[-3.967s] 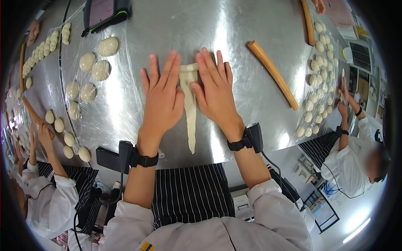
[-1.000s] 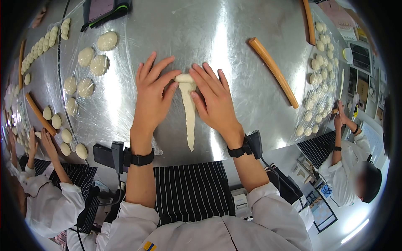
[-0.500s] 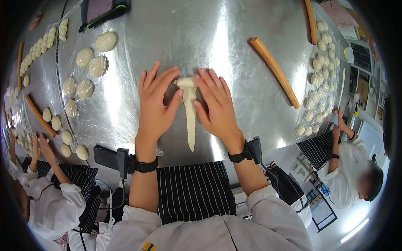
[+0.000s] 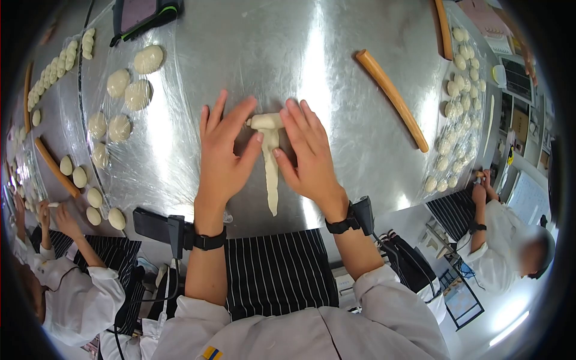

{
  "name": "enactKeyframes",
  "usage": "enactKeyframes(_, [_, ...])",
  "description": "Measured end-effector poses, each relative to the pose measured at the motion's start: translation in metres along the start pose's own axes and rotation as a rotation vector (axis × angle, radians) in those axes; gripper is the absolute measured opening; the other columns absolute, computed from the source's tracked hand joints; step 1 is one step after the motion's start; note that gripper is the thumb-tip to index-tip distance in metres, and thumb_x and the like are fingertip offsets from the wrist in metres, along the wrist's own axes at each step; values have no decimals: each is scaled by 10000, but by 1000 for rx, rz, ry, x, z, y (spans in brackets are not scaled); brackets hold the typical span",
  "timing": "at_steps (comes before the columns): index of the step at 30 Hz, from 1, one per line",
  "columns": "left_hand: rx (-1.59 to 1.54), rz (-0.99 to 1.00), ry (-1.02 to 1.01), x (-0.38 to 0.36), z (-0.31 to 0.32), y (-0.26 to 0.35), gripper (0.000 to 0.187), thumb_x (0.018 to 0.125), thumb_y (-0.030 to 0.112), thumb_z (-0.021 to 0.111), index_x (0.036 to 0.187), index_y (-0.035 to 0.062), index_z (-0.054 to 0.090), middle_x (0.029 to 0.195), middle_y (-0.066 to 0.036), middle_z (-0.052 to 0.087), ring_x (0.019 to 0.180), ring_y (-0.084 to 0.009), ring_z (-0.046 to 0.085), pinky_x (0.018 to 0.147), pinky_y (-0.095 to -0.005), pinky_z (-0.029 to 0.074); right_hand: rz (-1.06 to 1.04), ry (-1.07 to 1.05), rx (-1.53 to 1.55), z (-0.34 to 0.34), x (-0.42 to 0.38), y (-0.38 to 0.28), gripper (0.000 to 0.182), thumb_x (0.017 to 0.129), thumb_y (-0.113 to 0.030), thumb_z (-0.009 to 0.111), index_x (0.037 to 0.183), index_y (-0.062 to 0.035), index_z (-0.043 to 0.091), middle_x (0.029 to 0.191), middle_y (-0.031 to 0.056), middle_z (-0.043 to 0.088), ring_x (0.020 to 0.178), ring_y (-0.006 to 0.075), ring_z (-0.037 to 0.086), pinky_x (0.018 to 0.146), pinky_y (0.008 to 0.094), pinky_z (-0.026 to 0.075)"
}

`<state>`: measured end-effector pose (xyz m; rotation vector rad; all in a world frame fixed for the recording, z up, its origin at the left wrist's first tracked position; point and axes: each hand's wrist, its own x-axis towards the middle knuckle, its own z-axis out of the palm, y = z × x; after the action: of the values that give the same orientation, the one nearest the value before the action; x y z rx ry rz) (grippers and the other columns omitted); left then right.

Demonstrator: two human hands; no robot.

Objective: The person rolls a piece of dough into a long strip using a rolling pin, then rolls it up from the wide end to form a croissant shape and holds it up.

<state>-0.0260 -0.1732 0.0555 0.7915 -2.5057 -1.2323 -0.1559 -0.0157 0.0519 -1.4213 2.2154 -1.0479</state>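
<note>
A strip of pale dough (image 4: 271, 171) lies on the steel table, rolled up at its far end into a short thick cylinder and tapering toward me. My left hand (image 4: 223, 153) is on its left with fingers spread; the thumb tip is beside the strip, just below the roll, and the forefinger is blurred near the roll's left end. On the other side, my right hand (image 4: 309, 150) has its fingers stretched out, the fingertips at the roll's right end and the thumb by the strip's right edge. Neither hand is closed around the dough.
A wooden rolling pin (image 4: 393, 101) lies to the right. Dough balls (image 4: 119, 128) rest under plastic film on the left, and more dough pieces (image 4: 461, 108) under film at the far right. A dark case (image 4: 144, 18) is at the back. Co-workers stand at both sides.
My left fingers have lifted slightly away from the roll's left end, exposing more of it. My right thumb has moved a little left, to the strip's edge. The strip stays in place.
</note>
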Motion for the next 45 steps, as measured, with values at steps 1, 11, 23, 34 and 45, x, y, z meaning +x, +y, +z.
enactKeyframes(1, [-1, -6, 26, 2, 0, 0, 333, 1014, 219, 706, 1311, 81, 765, 1570, -70, 621, 1604, -408, 356, 1321, -618, 113, 2, -1, -1, 0, 2, 0, 605, 1025, -185, 675, 1601, -82, 522, 1698, 120, 461, 1578, 410, 392, 1294, 578, 282])
enactKeyframes(11, [96, 69, 6, 4, 1, -8, 334, 1025, 244, 696, 1303, 74, 769, 1588, -71, 603, 1613, -413, 330, 1318, -620, 121, -19, -94, -80, -3, 18, 8, 649, 1019, -181, 676, 1614, -24, 470, 1648, 149, 516, 1556, 420, 427, 1281, 571, 306])
enactKeyframes(23, [109, 54, 34, 4, -1, -7, 298, 972, 193, 770, 1248, 84, 796, 1586, -67, 606, 1611, -392, 340, 1317, -584, 179, -23, -91, -83, -6, 21, 9, 479, 1002, -144, 678, 1475, -73, 644, 1563, 115, 611, 1520, 360, 495, 1265, 557, 329])
enactKeyframes(34, [97, 15, 48, -8, -2, -4, 340, 948, 182, 781, 1275, 89, 788, 1567, -63, 623, 1603, -392, 352, 1309, -578, 205, 35, -43, -102, 1, -3, -3, 514, 990, -104, 667, 1503, -79, 633, 1543, 114, 634, 1503, 347, 519, 1258, 543, 345])
enactKeyframes(45, [131, 40, 42, -6, -3, -3, 280, 955, 172, 775, 1224, 95, 799, 1555, -64, 632, 1597, -386, 366, 1297, -572, 220, -37, -110, -97, -6, 14, 5, 416, 1020, -152, 675, 1429, -75, 688, 1534, 94, 651, 1529, 328, 496, 1268, 534, 324])
